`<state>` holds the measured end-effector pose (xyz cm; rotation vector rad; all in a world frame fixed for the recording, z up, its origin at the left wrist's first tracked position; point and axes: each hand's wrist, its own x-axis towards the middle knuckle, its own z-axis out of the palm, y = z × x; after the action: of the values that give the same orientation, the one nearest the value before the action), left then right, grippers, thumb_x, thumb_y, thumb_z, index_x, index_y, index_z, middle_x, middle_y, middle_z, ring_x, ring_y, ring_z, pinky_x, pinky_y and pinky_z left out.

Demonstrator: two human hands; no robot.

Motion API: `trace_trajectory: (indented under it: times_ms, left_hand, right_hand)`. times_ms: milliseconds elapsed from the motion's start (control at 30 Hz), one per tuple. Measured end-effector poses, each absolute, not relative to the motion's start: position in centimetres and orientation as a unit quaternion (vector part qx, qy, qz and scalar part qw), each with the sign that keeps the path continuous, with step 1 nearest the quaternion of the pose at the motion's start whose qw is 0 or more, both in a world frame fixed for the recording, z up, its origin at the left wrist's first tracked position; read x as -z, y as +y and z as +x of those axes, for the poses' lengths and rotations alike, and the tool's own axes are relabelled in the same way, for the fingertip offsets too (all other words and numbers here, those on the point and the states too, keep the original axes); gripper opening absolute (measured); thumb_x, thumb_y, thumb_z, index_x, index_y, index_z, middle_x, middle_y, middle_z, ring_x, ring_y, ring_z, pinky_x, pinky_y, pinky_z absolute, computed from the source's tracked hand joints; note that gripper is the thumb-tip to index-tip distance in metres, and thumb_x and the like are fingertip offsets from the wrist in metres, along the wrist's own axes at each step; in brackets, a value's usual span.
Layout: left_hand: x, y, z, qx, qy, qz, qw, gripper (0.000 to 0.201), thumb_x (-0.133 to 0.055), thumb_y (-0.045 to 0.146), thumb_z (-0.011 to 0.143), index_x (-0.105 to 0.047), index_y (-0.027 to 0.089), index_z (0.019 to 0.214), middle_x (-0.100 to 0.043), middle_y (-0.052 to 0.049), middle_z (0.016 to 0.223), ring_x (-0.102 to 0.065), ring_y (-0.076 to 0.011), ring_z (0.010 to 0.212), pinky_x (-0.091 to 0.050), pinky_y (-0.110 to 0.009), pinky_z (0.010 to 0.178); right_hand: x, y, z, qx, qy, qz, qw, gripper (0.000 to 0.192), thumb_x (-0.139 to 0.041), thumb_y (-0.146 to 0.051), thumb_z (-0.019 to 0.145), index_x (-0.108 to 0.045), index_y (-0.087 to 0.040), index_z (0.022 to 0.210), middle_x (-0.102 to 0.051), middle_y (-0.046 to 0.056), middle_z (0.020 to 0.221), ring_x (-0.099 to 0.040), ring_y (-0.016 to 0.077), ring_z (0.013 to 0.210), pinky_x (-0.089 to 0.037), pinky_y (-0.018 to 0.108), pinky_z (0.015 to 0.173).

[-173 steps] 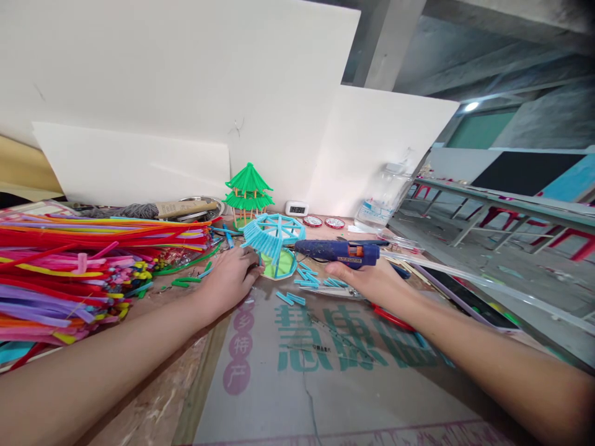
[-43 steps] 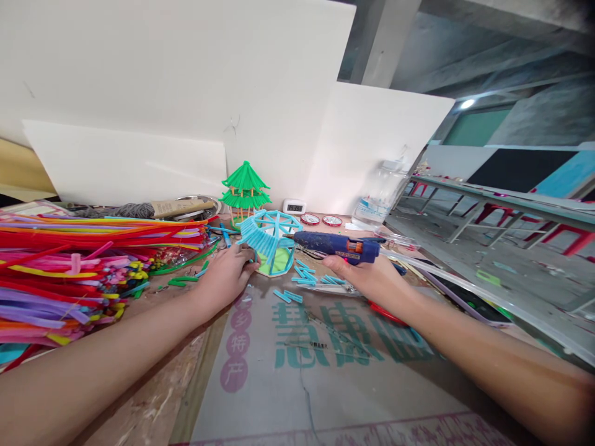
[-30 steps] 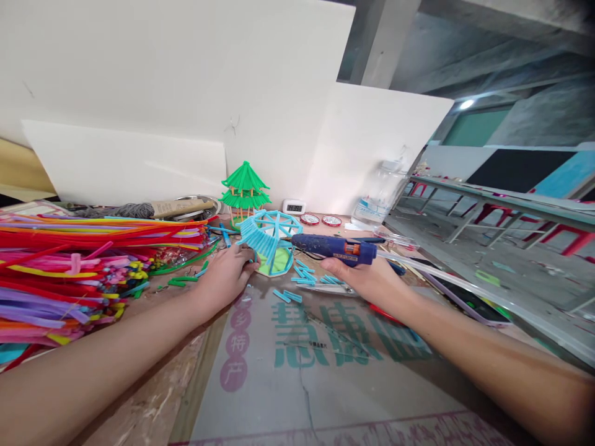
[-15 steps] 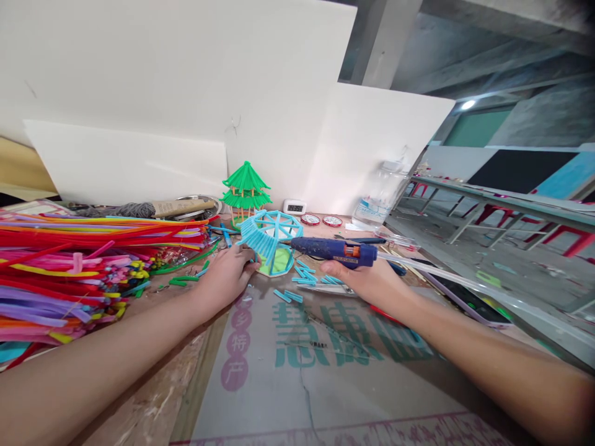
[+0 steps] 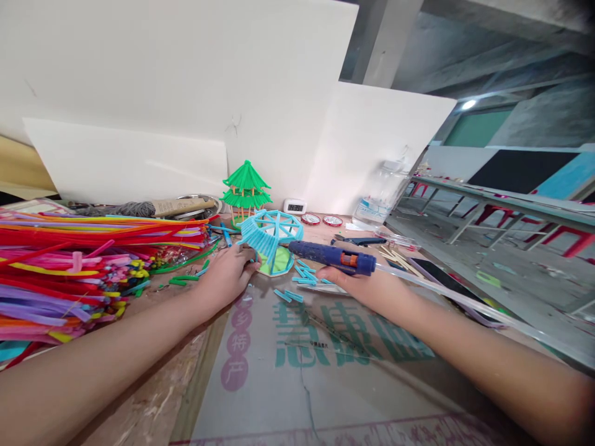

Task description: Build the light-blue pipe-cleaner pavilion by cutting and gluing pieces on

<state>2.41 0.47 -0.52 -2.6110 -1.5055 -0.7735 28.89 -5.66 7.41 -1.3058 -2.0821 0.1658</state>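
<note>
Glue gun [image 5: 320,253] lower, in right hand [image 5: 360,286]

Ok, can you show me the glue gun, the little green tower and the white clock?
Glue gun [image 5: 331,256]: head view, on its dark blue body.
Green tower [image 5: 246,198]: head view, on its lower roof.
White clock [image 5: 294,207]: head view, on its display.

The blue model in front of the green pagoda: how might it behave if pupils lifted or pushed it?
The blue model is probably light, being slender and full of open gaps. It might bend if squeezed, since its parts look thin. Its broad green base suggests sliding rather than rolling.
</note>
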Motion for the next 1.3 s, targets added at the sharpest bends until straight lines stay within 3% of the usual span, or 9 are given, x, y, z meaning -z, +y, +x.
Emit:
trace_trajectory:
  times_ms: [100, 233, 433, 667, 867, 1100, 1300]
  left_hand:
    - [0.6, 0.5, 2.4, 0.247, -0.484, -0.840, 0.015, 0.027, -0.043, 0.033, 0.097, -0.064, 0.018, 0.090, -0.062, -0.011, 0.097, -0.059, -0.0282, 0.095, -0.045, -0.039, 0.083]
    - [0.6, 0.5, 2.3, 0.249, -0.483, -0.839, 0.013, 0.027, -0.043, 0.034, 0.097, -0.064, 0.017, 0.090, -0.062, -0.012, 0.097, -0.059, -0.0289, 0.096, -0.045, -0.040, 0.084]
    - [0.5, 0.5, 2.4, 0.250, -0.483, -0.839, 0.006, 0.028, -0.042, 0.033, 0.097, -0.064, 0.017, 0.092, -0.062, -0.012, 0.100, -0.059, -0.0283, 0.098, -0.045, -0.040, 0.086]
    - [0.2, 0.1, 2.6, 0.241, -0.494, -0.835, 0.008, 0.026, -0.043, 0.032, 0.097, -0.063, 0.017, 0.091, -0.061, -0.012, 0.099, -0.059, -0.0292, 0.099, -0.045, -0.041, 0.086]
    - [0.2, 0.2, 2.6, 0.241, -0.495, -0.835, 0.007, 0.026, -0.043, 0.033, 0.098, -0.063, 0.017, 0.091, -0.061, -0.011, 0.101, -0.059, -0.0286, 0.101, -0.045, -0.040, 0.087]
    - [0.2, 0.2, 2.6, 0.241, -0.494, -0.835, 0.011, 0.027, -0.043, 0.032, 0.097, -0.064, 0.016, 0.091, -0.062, -0.012, 0.100, -0.059, -0.0291, 0.097, -0.046, -0.041, 0.084]
    - [0.5, 0.3, 2.5, 0.249, -0.489, -0.836, 0.009, 0.027, -0.043, 0.033, 0.097, -0.065, 0.017, 0.094, -0.063, -0.012, 0.102, -0.059, -0.0291, 0.100, -0.046, -0.042, 0.087]
  right_hand:
    - [-7.7, -6.1, 28.5, -0.053, -0.793, -0.521, 0.311, 0.040, -0.066, -0.059, 0.078, -0.054, -0.023, 0.065, -0.058, 0.000, 0.059, -0.056, 0.0196, 0.058, -0.044, 0.030, 0.054]
    - [-7.5, -6.1, 28.5, -0.068, -0.795, -0.517, 0.310, 0.041, -0.067, -0.061, 0.077, -0.055, -0.023, 0.067, -0.057, -0.001, 0.059, -0.055, 0.0186, 0.058, -0.044, 0.029, 0.053]
    - [-8.1, -5.8, 29.4, -0.121, -0.797, -0.486, 0.339, 0.033, -0.061, -0.054, 0.084, -0.064, -0.023, 0.074, -0.067, 0.001, 0.069, -0.062, 0.0192, 0.065, -0.050, 0.030, 0.061]
    - [-9.1, -5.8, 29.7, -0.175, -0.803, -0.463, 0.331, 0.040, -0.055, -0.057, 0.088, -0.073, -0.020, 0.089, -0.075, 0.006, 0.090, -0.068, 0.0234, 0.085, -0.055, 0.034, 0.074]
    - [-8.6, -5.5, 29.8, -0.160, -0.827, -0.441, 0.309, 0.036, -0.052, -0.052, 0.092, -0.073, -0.024, 0.085, -0.074, 0.002, 0.084, -0.068, 0.0224, 0.086, -0.056, 0.033, 0.078]
    - [-8.7, -6.1, 28.8, -0.158, -0.811, -0.447, 0.343, 0.036, -0.057, -0.045, 0.090, -0.067, -0.026, 0.119, -0.076, 0.001, 0.103, -0.071, 0.0221, 0.084, -0.059, 0.031, 0.071]
    - [-8.9, -6.3, 28.1, -0.132, -0.803, -0.444, 0.375, 0.036, -0.059, -0.040, 0.087, -0.067, -0.029, 0.121, -0.075, 0.000, 0.112, -0.071, 0.0274, 0.098, -0.061, 0.038, 0.083]
